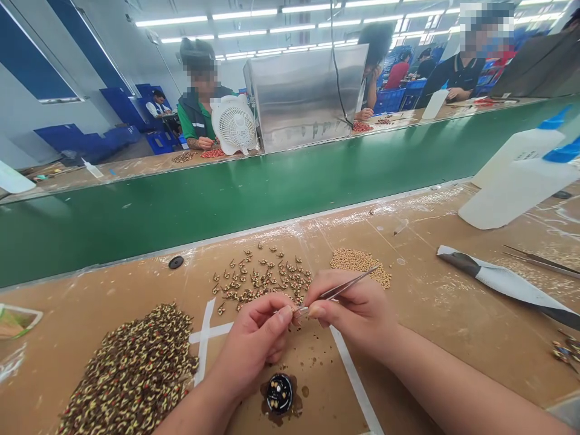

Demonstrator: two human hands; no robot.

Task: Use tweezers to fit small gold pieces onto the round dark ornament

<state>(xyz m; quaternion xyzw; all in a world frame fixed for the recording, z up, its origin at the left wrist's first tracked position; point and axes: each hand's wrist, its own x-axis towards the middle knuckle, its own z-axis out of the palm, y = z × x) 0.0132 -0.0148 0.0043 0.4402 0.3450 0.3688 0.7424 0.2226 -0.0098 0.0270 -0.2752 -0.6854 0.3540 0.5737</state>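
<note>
My left hand (260,335) is closed in a pinch, thumb against the fingers, at a tiny piece I cannot make out. Close against it, my right hand (362,311) grips metal tweezers (351,282), whose back end points up to the right. The fingertips of both hands nearly meet, so the tweezer tips are partly hidden. Just below sits a small round black dish (280,386) with a few tan beads in dark liquid. Beyond my hands lie scattered small dark-and-yellow pieces (258,278) with thin stems, and a patch of tan beads (356,260).
A big heap of brown-and-yellow pieces (136,362) lies left. White tape strips (357,380) mark the brown tabletop. On the right are white bottles (516,187), a wrapped strip (498,281) and other tweezers (544,261). A green belt (272,187) separates me from people opposite.
</note>
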